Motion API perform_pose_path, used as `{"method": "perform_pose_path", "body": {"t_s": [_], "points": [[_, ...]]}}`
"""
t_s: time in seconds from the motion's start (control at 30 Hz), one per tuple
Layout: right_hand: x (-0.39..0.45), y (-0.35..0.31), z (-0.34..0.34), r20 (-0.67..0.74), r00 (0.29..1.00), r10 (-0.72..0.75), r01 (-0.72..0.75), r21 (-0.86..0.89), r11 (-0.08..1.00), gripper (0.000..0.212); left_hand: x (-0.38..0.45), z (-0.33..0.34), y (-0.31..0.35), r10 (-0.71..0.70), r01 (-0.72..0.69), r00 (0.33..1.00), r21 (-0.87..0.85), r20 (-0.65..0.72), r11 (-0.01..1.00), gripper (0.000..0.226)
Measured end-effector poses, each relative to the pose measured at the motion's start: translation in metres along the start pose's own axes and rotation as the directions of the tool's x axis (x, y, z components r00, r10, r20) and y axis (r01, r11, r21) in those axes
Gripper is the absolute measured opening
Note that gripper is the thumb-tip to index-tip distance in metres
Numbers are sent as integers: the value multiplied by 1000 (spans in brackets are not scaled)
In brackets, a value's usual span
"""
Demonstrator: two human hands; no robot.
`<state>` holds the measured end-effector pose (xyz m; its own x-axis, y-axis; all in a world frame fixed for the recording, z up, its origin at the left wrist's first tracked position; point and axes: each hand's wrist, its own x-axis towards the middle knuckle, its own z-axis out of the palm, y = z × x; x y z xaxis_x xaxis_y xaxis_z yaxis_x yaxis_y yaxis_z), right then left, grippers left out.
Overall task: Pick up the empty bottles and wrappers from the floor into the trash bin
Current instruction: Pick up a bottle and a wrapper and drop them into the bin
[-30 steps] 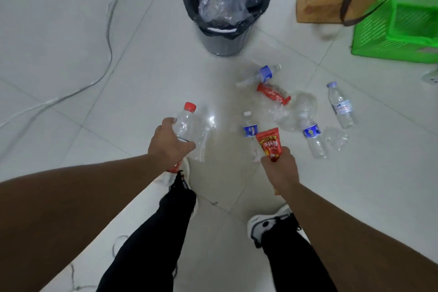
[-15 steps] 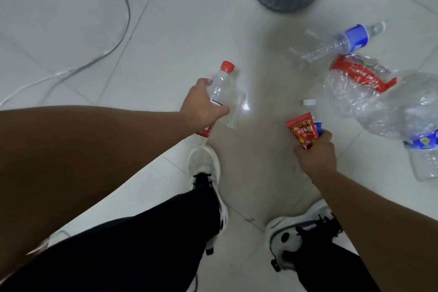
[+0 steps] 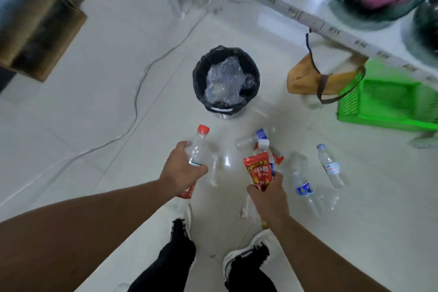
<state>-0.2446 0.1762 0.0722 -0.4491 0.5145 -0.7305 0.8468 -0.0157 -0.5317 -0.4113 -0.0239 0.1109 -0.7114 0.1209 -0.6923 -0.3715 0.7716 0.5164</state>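
Both arms outstretched toward the trash bin (image 3: 226,83), left hand (image 3: 181,172) wrapped around a red-capped bottle (image 3: 199,147), right hand (image 3: 269,193) clutching a red wrapper (image 3: 259,170) and white-capped bottle (image 3: 263,146).

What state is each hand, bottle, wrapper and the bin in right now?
left hand: shut on the red-capped bottle
red-capped bottle: capped, empty, lifted
right hand: shut on the red snack wrapper and a white-capped bottle
red snack wrapper: crumpled, held upright
white-capped bottle: capped, held
blue-label bottle: lying on the floor
light-capped bottle: lying on the floor
trash bin: open, black-lined, holding clear plastic

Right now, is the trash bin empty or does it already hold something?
Not empty: crumpled clear plastic lies inside the trash bin, within its black liner.
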Motion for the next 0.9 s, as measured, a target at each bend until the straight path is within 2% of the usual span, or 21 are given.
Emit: {"method": "perform_pose_path", "body": {"t_s": [0.17, 0.33, 0.5, 0.6, 0.7, 0.8, 0.9], "points": [[-22, -85, -56, 11, 998, -62, 61, 42, 997, 70, -20, -40, 86, 92, -92, 995, -32, -28, 995, 87], [-4, -147, -70, 26, 997, -75, 73, 56, 996, 57, 21, -72, 137, 113, -117, 992, -62, -58, 991, 81], [45, -178, -33, 59, 998, -10, 6, 67, 998, 59, 113, -83, 171, 142, -140, 989, -59, 31, 988, 75], [84, -192, -1, 18, 999, 50, -52, 90, 995, 58, 178, -76, 175, 150, -148, 984, -27, 95, 989, 72], [129, -209, 26, 8, 993, 115, -115, 111, 987, 61, 235, -65, 173, 162, -169, 970, 23, 181, 985, 87], [177, -231, 46, -2, 990, 144, -143, 111, 984, 71, 281, -58, 175, 116, -144, 968, 112, 224, 983, 113], [209, -251, 58, -22, 988, 151, -148, 91, 985, 92, 309, -52, 177, 76, -111, 980, 192, 184, 975, 101]]}}
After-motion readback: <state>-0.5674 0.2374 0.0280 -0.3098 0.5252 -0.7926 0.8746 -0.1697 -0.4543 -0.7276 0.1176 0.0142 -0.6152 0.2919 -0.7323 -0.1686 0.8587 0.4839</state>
